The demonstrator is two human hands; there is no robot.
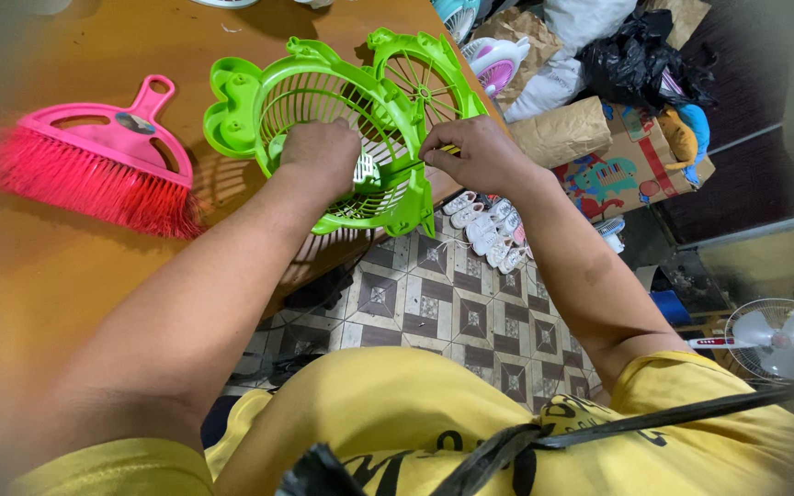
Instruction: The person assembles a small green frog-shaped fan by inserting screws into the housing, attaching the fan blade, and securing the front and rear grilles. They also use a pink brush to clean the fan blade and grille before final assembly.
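A green plastic fan housing (323, 119) is seen upper centre of the frame, resting on the edge of the wooden tabletop (39, 266), partly overhanging the tiled floor (434, 303). A second green grille (425, 78) with spokes is joined to it at the upper right. The left hand (322, 154) is pressed into the round grille, fingers curled shut around the ribs. The right hand (470, 154) is placed at the right side of the housing, fingers pinched closed on a thin dark tool or part, too small to be identified. A pink hand brush (94, 165) with red bristles is laid flat on the tabletop at the left of the frame, well apart from the housing. Small white parts (489, 230) are scattered on the floor just below the right hand. A white standing fan (778, 338) is seen at the lower right.
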